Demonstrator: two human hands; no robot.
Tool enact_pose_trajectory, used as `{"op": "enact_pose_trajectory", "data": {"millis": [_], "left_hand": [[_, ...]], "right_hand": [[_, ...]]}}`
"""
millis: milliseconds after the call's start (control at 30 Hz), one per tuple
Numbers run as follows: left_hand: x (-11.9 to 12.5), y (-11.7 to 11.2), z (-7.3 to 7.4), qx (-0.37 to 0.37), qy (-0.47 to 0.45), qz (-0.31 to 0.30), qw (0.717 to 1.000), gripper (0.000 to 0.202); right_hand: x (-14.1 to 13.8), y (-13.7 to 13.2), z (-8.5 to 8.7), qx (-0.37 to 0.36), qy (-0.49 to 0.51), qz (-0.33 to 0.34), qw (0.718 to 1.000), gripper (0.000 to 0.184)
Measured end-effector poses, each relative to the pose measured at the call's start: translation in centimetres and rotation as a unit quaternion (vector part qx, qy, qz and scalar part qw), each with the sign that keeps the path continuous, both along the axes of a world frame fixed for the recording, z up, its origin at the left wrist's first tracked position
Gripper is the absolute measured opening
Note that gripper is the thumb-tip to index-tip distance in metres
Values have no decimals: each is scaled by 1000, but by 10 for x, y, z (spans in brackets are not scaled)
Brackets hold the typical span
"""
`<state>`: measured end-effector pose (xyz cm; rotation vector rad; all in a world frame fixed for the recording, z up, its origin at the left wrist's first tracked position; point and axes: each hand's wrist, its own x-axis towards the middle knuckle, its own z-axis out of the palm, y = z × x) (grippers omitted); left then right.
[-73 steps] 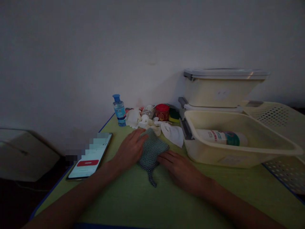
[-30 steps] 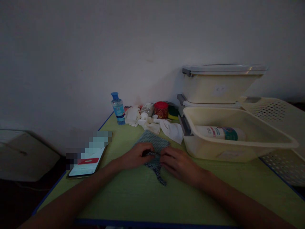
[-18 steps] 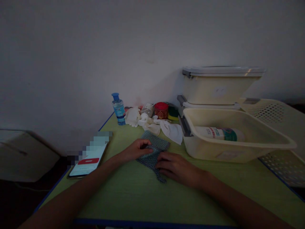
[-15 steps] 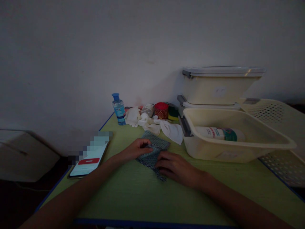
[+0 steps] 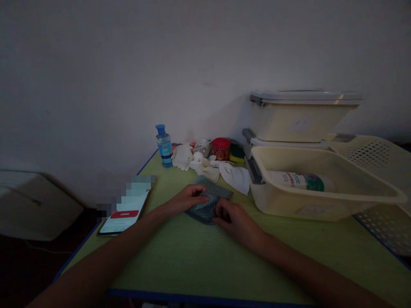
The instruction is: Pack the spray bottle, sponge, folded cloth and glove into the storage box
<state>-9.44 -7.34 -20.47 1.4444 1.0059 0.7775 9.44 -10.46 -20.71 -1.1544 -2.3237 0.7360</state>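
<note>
A blue-grey checked cloth (image 5: 205, 210) with a dark speckled border lies bunched and partly folded on the green table (image 5: 180, 265). My left hand (image 5: 189, 198) pinches its left side, thumb over the fabric and fingers curled. On the right edge, my right hand (image 5: 231, 218) grips the cloth between bent fingers and thumb. Part of the fabric is hidden under both hands. Just beyond it lie white cloth pieces (image 5: 236, 176) and a white glove-like item (image 5: 182, 156).
A cream bin (image 5: 289, 207) holding a white bottle (image 5: 298, 180) stands right, before stacked lidded boxes (image 5: 289, 122). A blue bottle (image 5: 165, 147), a red round container (image 5: 221, 149) and a sponge (image 5: 236, 153) sit at the back. A phone (image 5: 126, 216) lies left.
The cloth's near corner, which hung toward me, is now drawn up and folded in. My right hand has closed more tightly on the edge. The view has shifted slightly.
</note>
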Motion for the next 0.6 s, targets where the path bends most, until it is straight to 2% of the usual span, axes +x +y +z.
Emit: {"op": "enact_pose_trajectory", "data": {"millis": [100,267,600], "left_hand": [[0,1,-2,-33,-30,20,999,30],[1,1,-4,-62,-70,37,995,32],[1,-1,-1,-104,-122,75,984,35]], "right_hand": [[0,0,-1,26,0,13,1000,16],[2,-1,0,59,-11,54,997,8],[4,-2,1,130,-48,88,986,17]]}}
